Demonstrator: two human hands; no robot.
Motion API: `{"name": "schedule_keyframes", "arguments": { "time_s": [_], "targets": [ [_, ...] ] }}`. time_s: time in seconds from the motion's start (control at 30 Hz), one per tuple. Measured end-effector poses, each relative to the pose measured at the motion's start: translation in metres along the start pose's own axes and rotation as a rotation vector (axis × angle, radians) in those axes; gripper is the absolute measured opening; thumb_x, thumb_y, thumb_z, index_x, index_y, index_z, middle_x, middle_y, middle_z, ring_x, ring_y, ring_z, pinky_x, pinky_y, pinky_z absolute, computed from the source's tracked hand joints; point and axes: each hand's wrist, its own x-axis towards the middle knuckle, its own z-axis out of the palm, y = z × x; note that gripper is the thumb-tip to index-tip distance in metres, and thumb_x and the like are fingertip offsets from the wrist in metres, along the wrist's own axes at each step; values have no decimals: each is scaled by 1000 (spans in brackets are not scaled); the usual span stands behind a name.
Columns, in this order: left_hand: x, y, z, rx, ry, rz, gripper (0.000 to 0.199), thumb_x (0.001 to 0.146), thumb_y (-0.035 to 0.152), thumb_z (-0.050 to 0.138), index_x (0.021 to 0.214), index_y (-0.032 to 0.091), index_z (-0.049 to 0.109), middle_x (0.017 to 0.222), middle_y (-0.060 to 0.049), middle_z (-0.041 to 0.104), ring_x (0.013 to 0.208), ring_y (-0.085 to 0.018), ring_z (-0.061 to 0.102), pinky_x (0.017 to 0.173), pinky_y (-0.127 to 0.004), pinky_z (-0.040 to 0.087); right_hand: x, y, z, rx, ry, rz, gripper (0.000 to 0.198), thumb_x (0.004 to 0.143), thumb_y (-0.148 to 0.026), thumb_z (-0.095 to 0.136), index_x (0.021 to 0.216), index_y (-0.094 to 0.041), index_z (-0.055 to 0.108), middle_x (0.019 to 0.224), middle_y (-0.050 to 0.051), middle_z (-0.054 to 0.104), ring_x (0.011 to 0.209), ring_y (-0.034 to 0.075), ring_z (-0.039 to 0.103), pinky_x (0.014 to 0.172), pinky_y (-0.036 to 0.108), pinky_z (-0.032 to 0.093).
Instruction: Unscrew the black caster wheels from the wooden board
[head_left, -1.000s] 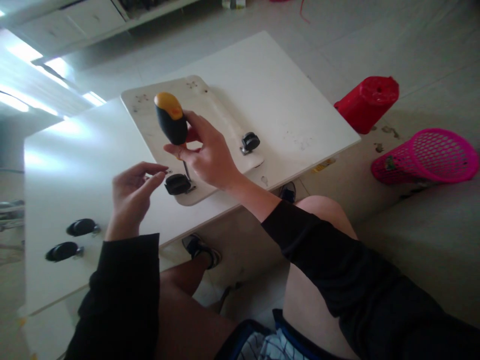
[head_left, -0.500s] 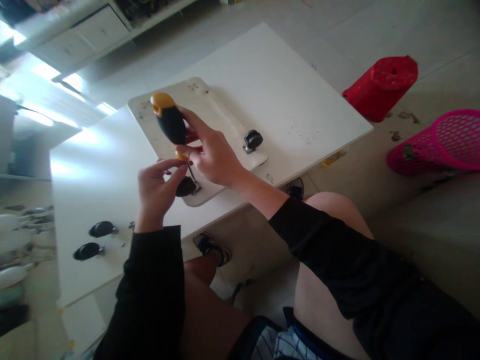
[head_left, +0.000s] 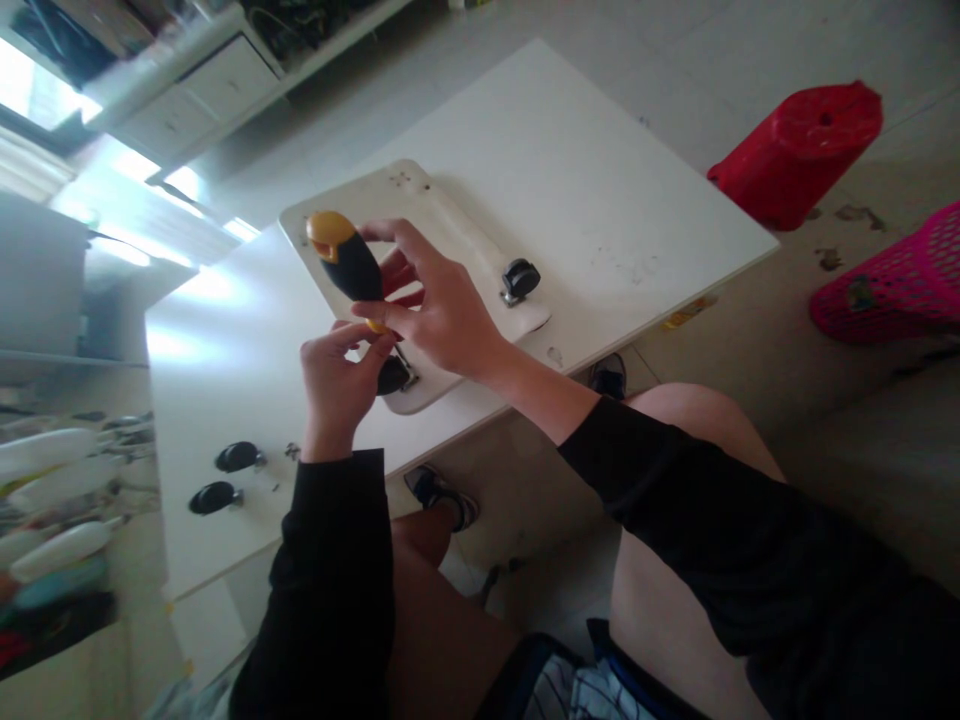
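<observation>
My right hand (head_left: 454, 310) is closed around the yellow-and-black handle of a screwdriver (head_left: 352, 262), thumb low on the handle. The tool slants down, its shaft reaching the metal plate of a black caster (head_left: 393, 376) at the near corner of a white panel (head_left: 457, 270). Thumb and forefinger of my left hand (head_left: 341, 385) pinch the shaft just below the handle. Part of that caster is hidden behind my left fingers. A second caster (head_left: 520, 278) stands upright at the panel's right near corner.
Beneath the panel is a white table (head_left: 600, 200). Two loose casters (head_left: 238, 457) lie at its left, beside small metal pieces (head_left: 292, 452). A red bin (head_left: 799, 150) and a pink mesh basket (head_left: 885, 285) are on the floor to the right.
The whole view has shifted, so the table and hands appear slightly farther right. The right fingers have loosened and spread somewhat around the screwdriver handle. The left hand keeps its pinch at the shaft.
</observation>
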Motion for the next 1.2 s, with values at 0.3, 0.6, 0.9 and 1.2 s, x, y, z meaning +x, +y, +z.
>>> {"name": "schedule_keyframes", "arguments": {
  "time_s": [0.3, 0.6, 0.9, 1.2],
  "targets": [
    [2, -8, 5, -11, 72, 15, 10, 76, 33, 75, 73, 24, 78, 68, 2, 67, 66, -15, 54, 69, -31, 47, 1, 2, 4, -16, 27, 10, 46, 87, -25, 60, 134, -20, 58, 104, -1, 74, 96, 12, 72, 90, 24, 59],
    [2, -6, 9, -101, 129, 92, 13, 74, 32, 79, 67, 21, 76, 64, 1, 65, 57, -13, 47, 58, -30, 40, 2, -3, 9, -37, 74, 42, 47, 90, -21, 80, 127, -16, 51, 121, -1, 69, 95, 6, 71, 91, 20, 60],
    [2, -23, 4, -179, 11, 69, 11, 79, 36, 81, 83, 25, 82, 81, 0, 77, 75, -17, 64, 71, -32, 53, -2, -14, 3, -25, -94, 65, 45, 101, -12, 55, 144, -17, 43, 136, 4, 70, 121, 11, 70, 101, 25, 60],
    [5, -21, 11, -119, 127, -5, 12, 69, 28, 87, 78, 23, 80, 73, 2, 74, 74, -19, 67, 71, -32, 56, -4, -9, 8, 5, -33, 7, 57, 91, -22, 78, 138, -13, 46, 123, 3, 68, 106, 11, 68, 94, 26, 61]
  ]
}}
